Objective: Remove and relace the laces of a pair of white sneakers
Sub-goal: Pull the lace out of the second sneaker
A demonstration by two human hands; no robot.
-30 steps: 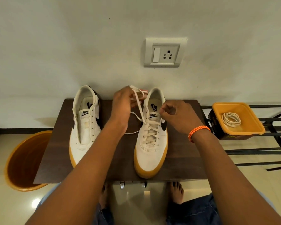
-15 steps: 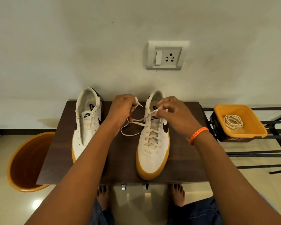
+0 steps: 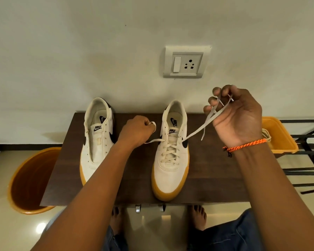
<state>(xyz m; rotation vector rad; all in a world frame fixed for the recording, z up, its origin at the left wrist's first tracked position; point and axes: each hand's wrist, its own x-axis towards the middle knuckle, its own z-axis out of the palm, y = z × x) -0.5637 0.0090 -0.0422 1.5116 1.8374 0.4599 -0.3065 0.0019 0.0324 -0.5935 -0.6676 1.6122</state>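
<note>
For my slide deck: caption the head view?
Both hands pull lace ends from the laced sneaker beside its unlaced mate.

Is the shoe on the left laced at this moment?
No, the left shoe shows bare eyelets and an open tongue, while only the right shoe carries a lace.

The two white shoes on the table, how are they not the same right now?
The right shoe has a lace crisscrossed through its eyelets; the left shoe has none, so its eyelets show bare. The right shoe's lace ends are gripped, one by the left hand, one by the raised right hand; no hand holds the left shoe. Both are white with a black swoosh and tan sole, toes pointing toward the person.
</note>
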